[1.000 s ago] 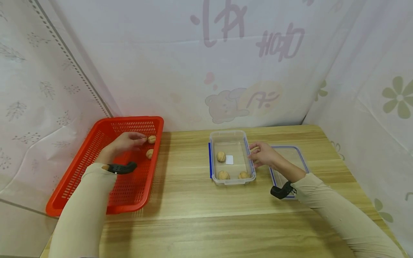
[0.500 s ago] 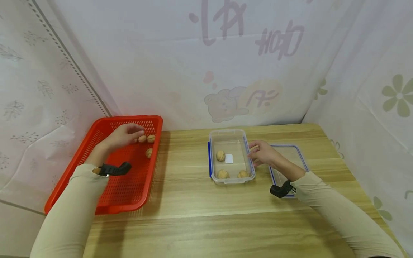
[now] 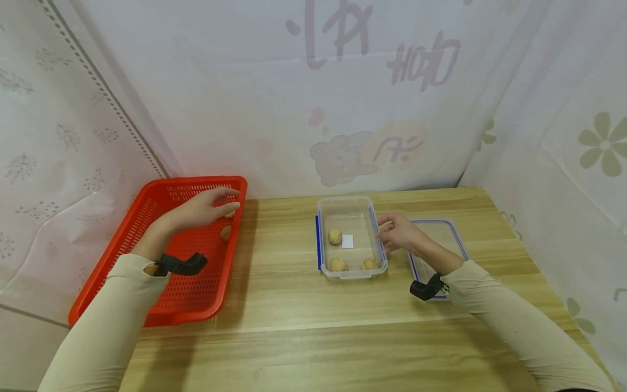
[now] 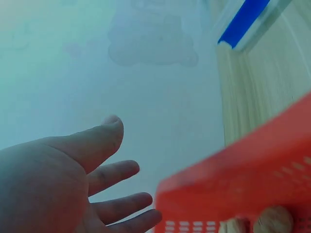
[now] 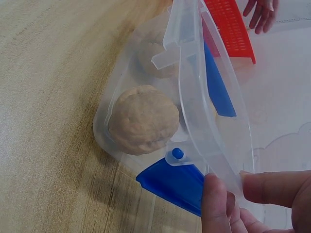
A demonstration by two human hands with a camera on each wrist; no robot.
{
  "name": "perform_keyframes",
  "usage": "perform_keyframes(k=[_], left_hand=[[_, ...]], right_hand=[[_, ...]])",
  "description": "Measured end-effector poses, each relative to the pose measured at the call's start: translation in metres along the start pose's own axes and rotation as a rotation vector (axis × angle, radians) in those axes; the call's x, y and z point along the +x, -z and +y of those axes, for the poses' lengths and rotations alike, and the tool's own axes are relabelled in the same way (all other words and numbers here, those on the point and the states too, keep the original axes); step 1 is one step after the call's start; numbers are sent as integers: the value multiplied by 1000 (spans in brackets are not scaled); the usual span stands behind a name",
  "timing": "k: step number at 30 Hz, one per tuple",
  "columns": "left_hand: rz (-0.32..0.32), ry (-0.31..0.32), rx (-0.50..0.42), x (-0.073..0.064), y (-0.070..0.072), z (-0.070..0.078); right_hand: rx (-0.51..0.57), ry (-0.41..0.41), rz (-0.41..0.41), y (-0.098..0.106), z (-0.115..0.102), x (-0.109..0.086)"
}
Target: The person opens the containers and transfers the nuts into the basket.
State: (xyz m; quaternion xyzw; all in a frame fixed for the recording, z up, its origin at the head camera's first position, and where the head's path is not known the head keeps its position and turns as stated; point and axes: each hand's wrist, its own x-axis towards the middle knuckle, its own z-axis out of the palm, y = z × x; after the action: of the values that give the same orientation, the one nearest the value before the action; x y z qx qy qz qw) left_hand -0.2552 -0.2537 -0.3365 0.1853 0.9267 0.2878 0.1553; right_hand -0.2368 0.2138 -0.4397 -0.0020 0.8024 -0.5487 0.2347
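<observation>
My left hand (image 3: 203, 208) hangs over the far right corner of the red plastic basket (image 3: 191, 318). Its thumb and fingers are extended, and the left wrist view shows nothing between them. Below it in the basket lie walnuts (image 3: 226, 233), partly covered by the hand in the head view; two walnuts (image 4: 273, 221) show in the left wrist view. With thumb and fingers, my right hand (image 3: 399, 233) pinches the right rim of a clear plastic food box (image 3: 355, 276) with blue clips. Inside that box are three walnuts (image 3: 335, 236) and a small white square.
A clear lid with a blue seal (image 3: 450, 231) lies on the wooden table (image 3: 284, 294), partly under the right forearm. Printed white curtains (image 3: 274, 109) stand behind and on both sides. Bare wood separates basket and box.
My left hand has shifted right over the walnuts to the basket's right rim, its fingers stretched out; a walnut seen by its fingertips is now hidden. The right hand and box stay put.
</observation>
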Motion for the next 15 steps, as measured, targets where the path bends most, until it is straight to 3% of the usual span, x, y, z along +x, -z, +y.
perform_keyframes(k=[10,15], left_hand=[[-54,-69,88,4,-16,29],[-50,-86,171,4,-26,44]], right_hand=[[-8,4,2,0,2,1],[-8,2,4,0,2,1]])
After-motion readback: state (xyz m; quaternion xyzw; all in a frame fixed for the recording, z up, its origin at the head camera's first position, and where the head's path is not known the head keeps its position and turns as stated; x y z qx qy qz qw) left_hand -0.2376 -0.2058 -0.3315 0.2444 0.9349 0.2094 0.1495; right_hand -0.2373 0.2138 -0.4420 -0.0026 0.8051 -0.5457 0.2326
